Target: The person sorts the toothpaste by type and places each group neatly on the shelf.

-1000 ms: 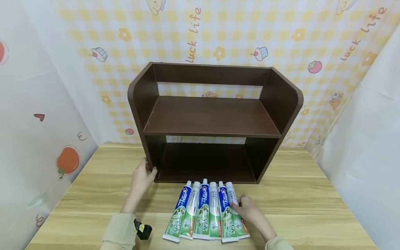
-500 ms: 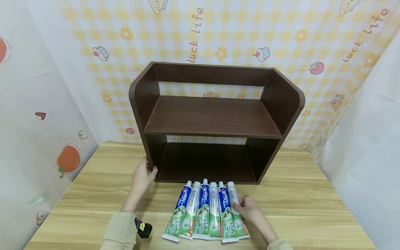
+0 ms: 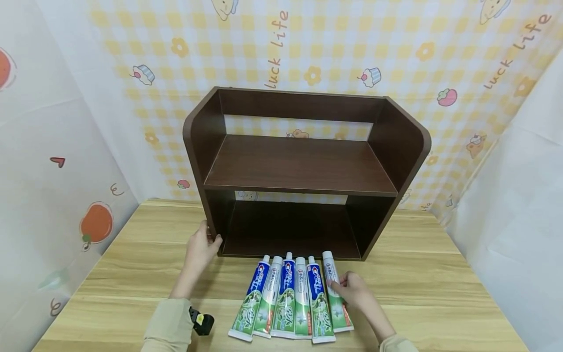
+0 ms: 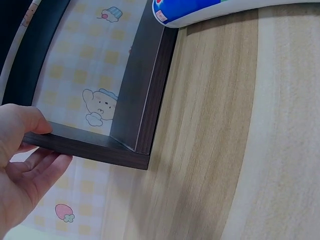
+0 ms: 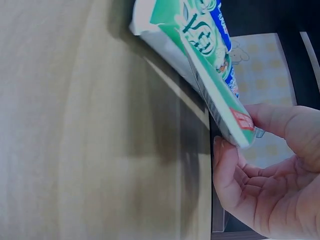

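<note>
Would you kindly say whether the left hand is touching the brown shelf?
Touching: the left wrist view shows the left hand gripping the side of the brown shelf, thumb inside and fingers outside.

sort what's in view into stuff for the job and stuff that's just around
Job:
rightmost tube, pinched by the right hand
five other tubes, likely
shelf, gripped by the left hand

Just around:
table
patterned backdrop
black wrist device

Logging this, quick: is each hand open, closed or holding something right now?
Left hand: closed, gripping the left side of the two-tier dark brown wood-grain shelf.
Right hand: closed, pinching the rightmost slim white-and-green toothpaste tube.
</note>
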A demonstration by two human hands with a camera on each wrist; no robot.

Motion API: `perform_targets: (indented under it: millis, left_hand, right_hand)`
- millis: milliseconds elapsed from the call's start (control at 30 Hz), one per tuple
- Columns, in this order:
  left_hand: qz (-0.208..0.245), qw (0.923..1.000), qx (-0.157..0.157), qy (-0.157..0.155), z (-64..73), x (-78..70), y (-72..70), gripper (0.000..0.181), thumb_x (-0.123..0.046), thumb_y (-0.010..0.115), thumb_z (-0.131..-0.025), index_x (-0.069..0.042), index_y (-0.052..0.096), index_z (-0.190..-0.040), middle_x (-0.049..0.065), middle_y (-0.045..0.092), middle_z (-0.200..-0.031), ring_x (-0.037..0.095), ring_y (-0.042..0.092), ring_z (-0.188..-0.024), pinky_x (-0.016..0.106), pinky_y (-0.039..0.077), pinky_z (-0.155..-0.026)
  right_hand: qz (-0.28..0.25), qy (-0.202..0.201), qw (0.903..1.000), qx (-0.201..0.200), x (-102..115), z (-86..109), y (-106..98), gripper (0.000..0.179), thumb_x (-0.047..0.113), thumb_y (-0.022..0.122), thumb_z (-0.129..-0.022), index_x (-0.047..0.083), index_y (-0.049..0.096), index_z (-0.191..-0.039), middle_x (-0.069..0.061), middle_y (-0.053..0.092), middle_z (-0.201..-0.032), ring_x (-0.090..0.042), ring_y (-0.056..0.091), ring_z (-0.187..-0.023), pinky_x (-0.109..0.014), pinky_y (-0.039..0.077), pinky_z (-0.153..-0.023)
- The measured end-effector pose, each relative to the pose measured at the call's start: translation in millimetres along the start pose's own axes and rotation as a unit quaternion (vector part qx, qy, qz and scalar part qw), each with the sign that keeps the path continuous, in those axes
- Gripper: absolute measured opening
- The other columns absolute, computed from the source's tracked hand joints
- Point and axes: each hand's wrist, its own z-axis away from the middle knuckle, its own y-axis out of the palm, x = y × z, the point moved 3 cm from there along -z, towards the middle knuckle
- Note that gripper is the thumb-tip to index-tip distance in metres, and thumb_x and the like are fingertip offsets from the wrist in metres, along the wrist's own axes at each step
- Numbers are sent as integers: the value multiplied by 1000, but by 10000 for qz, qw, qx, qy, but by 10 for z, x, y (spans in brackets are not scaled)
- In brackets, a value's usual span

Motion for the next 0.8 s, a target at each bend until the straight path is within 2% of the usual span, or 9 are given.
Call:
perform_targets:
  millis: [200, 433, 633, 800]
  left_hand:
    - [5, 10000, 69, -42, -7, -2, -10, 27, -6, 55, -82, 6, 47, -104, 26, 63, -90, 33, 63, -79, 42, 52, -69]
    - [11, 9998, 176, -111, 3, -6, -27, 29, -6, 55, -82, 7, 46, -107, 26, 62, -91, 31, 62, -76, 38, 53, -65]
    - [-42, 9995, 287, -158, 3, 3, -29, 45, -8, 56, -83, 12, 40, -121, 27, 62, -94, 31, 63, -77, 38, 53, -66]
    - [-50, 9993, 331, -154, -15, 16, -30, 43, -10, 58, -83, 10, 42, -118, 26, 62, -94, 30, 63, -77, 38, 53, -66]
  right_hand:
    - [-160, -19, 9999, -32, 45, -54, -38, 26, 18, 64, -82, -5, 52, -82, -9, 55, -68, -14, 50, -56, -25, 46, -47]
    - [-237, -4, 9997, -22, 76, -152, -76, 23, 15, 62, -83, -6, 53, -82, -11, 56, -68, -15, 54, -50, -29, 50, -44]
    - [-397, -383, 9980, 298, 52, -279, -116, 34, 26, 63, -83, -7, 55, -81, -10, 58, -68, -14, 57, -52, -27, 51, -45]
    - [-389, -312, 9982, 333, 60, -379, -140, 37, 30, 63, -83, -7, 57, -81, -9, 58, -68, -13, 58, -52, -27, 52, -47]
